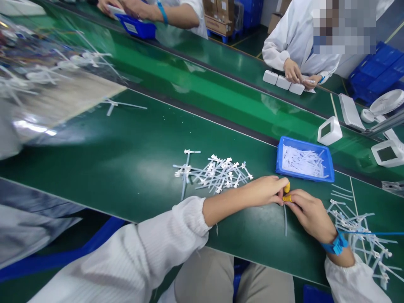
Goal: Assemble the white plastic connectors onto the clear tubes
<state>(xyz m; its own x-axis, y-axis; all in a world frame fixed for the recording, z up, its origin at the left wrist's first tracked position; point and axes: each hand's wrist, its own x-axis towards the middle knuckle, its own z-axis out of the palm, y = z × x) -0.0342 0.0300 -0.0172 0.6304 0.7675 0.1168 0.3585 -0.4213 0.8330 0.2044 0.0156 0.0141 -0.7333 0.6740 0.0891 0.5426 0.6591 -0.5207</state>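
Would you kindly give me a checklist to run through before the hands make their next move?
1. Left hand and right hand each wearing a yellow finger cover: ok.
2. Blue wristband worn on the right: ok.
3. Pale strip reaching the hands: ok.
4. Grip on that strip: cannot tell, the hands hide it.
5. Blue tray holding white strips: ok.

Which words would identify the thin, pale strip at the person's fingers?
On the long green table, the person's left hand and right hand meet, wearing yellow finger covers. Below them extends the thin, pale-blue strip, single, apart from the tangled heaps of similar strips on either side.
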